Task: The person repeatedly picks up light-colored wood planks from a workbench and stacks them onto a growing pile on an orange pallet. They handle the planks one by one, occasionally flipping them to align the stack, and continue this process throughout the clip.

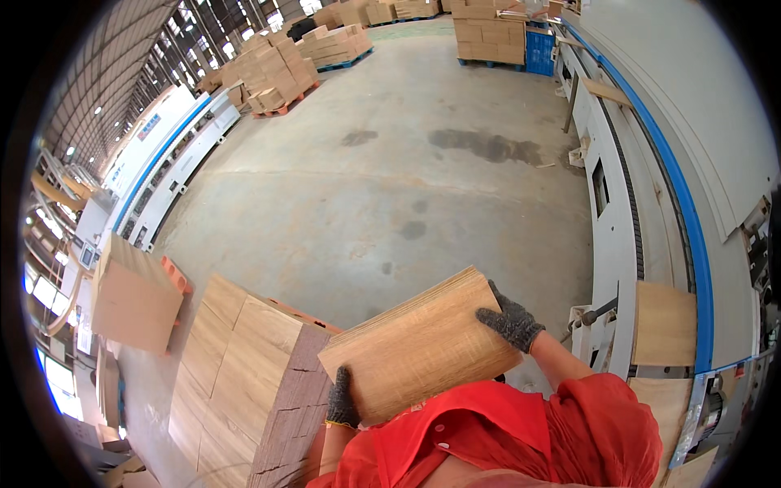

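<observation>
A stack of several wood-grain boards (423,342) is held in front of my body, tilted so its left end sits lower. My left hand (342,400), in a dark grey knit glove, grips the stack's lower left end. On the far right end my right hand (512,320), gloved the same way, is closed round the edge with its thumb on the top face. Fingers under the boards are hidden. Just left of my left hand stands a large pile of wood-grain boards (236,366), its layered edges facing me.
A long machine with a blue rail (675,203) runs along my right, with single boards (665,325) lying on it. Another machine (163,154) stands at far left. A board pile (138,297) is at left. Loaded pallets (490,37) stand farther off across the concrete floor (366,187).
</observation>
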Demonstrator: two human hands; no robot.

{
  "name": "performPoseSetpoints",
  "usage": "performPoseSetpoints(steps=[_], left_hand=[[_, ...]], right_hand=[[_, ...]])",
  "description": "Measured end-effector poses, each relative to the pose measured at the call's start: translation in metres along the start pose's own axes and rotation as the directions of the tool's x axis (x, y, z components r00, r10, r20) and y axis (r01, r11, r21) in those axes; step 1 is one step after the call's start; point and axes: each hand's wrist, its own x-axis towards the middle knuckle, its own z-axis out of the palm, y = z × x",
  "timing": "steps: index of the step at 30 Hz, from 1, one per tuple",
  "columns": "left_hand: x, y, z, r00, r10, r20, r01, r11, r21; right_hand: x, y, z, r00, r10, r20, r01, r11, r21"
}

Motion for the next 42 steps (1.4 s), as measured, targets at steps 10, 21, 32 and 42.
performPoseSetpoints(steps=[10, 21, 32, 42], left_hand=[[-0.008, 0.004, 0.011, 0.997, 0.056, 0.058, -0.058, 0.997, 0.044], [-0.002, -0.001, -0.003, 0.994, 0.074, 0.074, -0.071, 0.996, -0.047], [-0.002, 0.002, -0.006, 0.996, 0.087, 0.009, -0.087, 0.995, 0.040], [-0.008, 0.010, 0.004, 0.992, 0.089, -0.088, -0.093, 0.995, -0.043]], right_hand=[[-0.003, -0.011, -0.007, 1.000, -0.019, 0.010, 0.019, 1.000, 0.014], [0.006, -0.015, -0.006, 0.999, -0.047, 0.026, 0.047, 0.999, -0.026], [0.017, -0.028, -0.004, 0.996, -0.051, 0.067, 0.054, 0.998, -0.041], [0.029, -0.031, -0.003, 0.995, -0.065, 0.080, 0.068, 0.997, -0.045]])
